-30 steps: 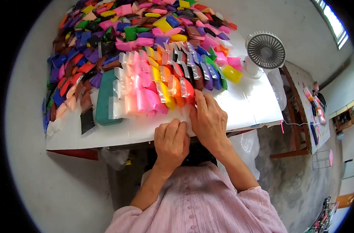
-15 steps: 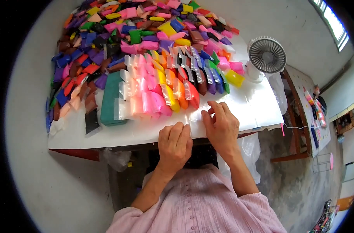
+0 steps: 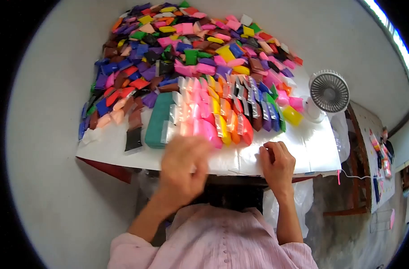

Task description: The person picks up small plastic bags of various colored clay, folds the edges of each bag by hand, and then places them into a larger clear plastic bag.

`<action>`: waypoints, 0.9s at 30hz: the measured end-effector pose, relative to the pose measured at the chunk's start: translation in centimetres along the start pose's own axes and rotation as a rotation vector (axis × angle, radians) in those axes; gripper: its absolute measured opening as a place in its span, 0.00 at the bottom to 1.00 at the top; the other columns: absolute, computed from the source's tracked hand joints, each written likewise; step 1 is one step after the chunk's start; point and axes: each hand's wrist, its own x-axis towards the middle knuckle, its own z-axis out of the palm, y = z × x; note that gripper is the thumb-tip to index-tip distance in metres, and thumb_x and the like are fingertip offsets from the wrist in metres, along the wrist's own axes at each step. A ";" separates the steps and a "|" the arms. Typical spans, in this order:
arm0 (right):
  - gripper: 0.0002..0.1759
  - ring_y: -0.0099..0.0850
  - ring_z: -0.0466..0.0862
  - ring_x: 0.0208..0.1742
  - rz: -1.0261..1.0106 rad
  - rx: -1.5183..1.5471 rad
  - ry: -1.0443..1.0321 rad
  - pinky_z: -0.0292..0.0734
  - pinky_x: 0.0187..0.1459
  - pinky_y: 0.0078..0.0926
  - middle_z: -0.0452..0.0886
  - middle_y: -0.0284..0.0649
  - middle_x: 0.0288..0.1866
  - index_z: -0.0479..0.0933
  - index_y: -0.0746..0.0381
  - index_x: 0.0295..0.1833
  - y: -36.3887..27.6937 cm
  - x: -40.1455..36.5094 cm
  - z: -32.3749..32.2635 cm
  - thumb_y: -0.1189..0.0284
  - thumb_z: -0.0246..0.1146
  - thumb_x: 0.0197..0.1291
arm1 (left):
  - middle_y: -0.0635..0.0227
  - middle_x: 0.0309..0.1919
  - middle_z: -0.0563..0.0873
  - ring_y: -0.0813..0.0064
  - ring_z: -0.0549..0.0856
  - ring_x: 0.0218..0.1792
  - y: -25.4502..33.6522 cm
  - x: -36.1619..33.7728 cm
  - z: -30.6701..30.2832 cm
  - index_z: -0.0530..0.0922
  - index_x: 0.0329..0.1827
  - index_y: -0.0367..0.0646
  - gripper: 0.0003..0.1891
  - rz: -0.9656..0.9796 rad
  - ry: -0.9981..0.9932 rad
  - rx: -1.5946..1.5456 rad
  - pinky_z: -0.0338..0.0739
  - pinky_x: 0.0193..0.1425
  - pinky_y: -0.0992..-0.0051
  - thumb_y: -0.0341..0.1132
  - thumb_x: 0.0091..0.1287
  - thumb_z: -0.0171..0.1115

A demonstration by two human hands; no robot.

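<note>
My left hand (image 3: 183,168) is smeared by motion at the table's front edge, in front of the nearest pink packets (image 3: 209,132); its fingers cannot be made out. Resting by the front edge to the right, my right hand (image 3: 278,167) has loosely bent fingers, the thumb a little apart, and nothing visible in it. Small clear-edged packets in coloured rows lie ahead of both hands: peach, pink, yellow (image 3: 223,127), orange (image 3: 232,125), red (image 3: 245,130), black, brown, purple, blue and green. A green block (image 3: 157,127) stands against the left end of these rows.
A large heap of mixed coloured packets (image 3: 191,56) covers the back and left of the white tabletop (image 3: 110,152). A white fan (image 3: 328,92) stands at the right. One black packet (image 3: 133,140) lies front left. Another table (image 3: 370,134) with items stands farther right.
My left hand has risen and shifted left toward the pink packets. My right hand has drawn back slightly toward the table edge. The whole view has shifted, with the table lower and farther right.
</note>
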 end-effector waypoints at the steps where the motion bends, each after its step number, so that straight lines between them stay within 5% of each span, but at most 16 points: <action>1: 0.06 0.40 0.81 0.26 0.000 0.017 -0.003 0.75 0.30 0.35 0.79 0.42 0.31 0.77 0.64 0.37 0.1 0.0 0.0 0.76 0.68 0.57 | 0.55 0.39 0.83 0.55 0.81 0.39 -1.4 1.0 -1.2 0.80 0.42 0.34 0.07 -0.006 0.022 0.052 0.75 0.46 0.63 0.21 0.61 0.59; 3: 0.06 0.39 0.81 0.26 -0.005 0.032 -0.001 0.75 0.30 0.34 0.78 0.43 0.31 0.77 0.64 0.37 0.1 0.0 -0.2 0.76 0.67 0.57 | 0.58 0.39 0.84 0.64 0.82 0.38 -4.8 3.0 -3.0 0.80 0.42 0.34 0.06 -0.130 0.088 0.111 0.75 0.44 0.69 0.23 0.66 0.57; 7: 0.05 0.40 0.80 0.26 -0.001 0.044 -0.006 0.75 0.30 0.35 0.78 0.43 0.31 0.77 0.64 0.37 0.2 -0.1 -0.2 0.77 0.67 0.57 | 0.71 0.34 0.85 0.87 0.76 0.31 -14.0 6.1 -5.1 0.82 0.48 0.35 0.10 -0.621 0.200 -0.259 0.73 0.37 0.83 0.28 0.70 0.56; 13: 0.05 0.40 0.79 0.25 -0.008 0.018 0.018 0.73 0.28 0.36 0.77 0.43 0.30 0.77 0.64 0.37 0.2 -0.2 0.0 0.76 0.67 0.58 | 0.66 0.36 0.86 0.78 0.81 0.34 -25.7 9.8 -2.2 0.82 0.49 0.33 0.12 -0.517 0.068 0.079 0.76 0.41 0.77 0.30 0.67 0.58; 16: 0.05 0.40 0.78 0.24 -0.013 0.001 0.031 0.73 0.28 0.35 0.76 0.42 0.30 0.77 0.63 0.37 0.0 -0.2 0.1 0.77 0.66 0.58 | 0.54 0.41 0.87 0.60 0.86 0.43 -29.3 11.0 -0.7 0.81 0.52 0.35 0.17 -0.633 0.073 0.234 0.79 0.47 0.65 0.36 0.65 0.59; 19: 0.05 0.40 0.78 0.24 -0.004 -0.030 0.039 0.72 0.28 0.36 0.76 0.42 0.29 0.76 0.63 0.36 -0.2 -0.1 0.1 0.77 0.66 0.58 | 0.52 0.46 0.86 0.53 0.85 0.47 -30.7 12.0 -0.1 0.79 0.54 0.36 0.20 -0.644 0.022 0.406 0.79 0.50 0.59 0.42 0.66 0.60; 27: 0.04 0.41 0.78 0.25 0.013 -0.061 0.058 0.72 0.28 0.36 0.75 0.41 0.29 0.76 0.62 0.36 -0.4 -0.1 0.5 0.77 0.66 0.58 | 0.52 0.50 0.84 0.48 0.83 0.51 -32.6 13.8 2.3 0.78 0.51 0.36 0.27 -1.064 -0.076 0.563 0.77 0.53 0.53 0.54 0.64 0.64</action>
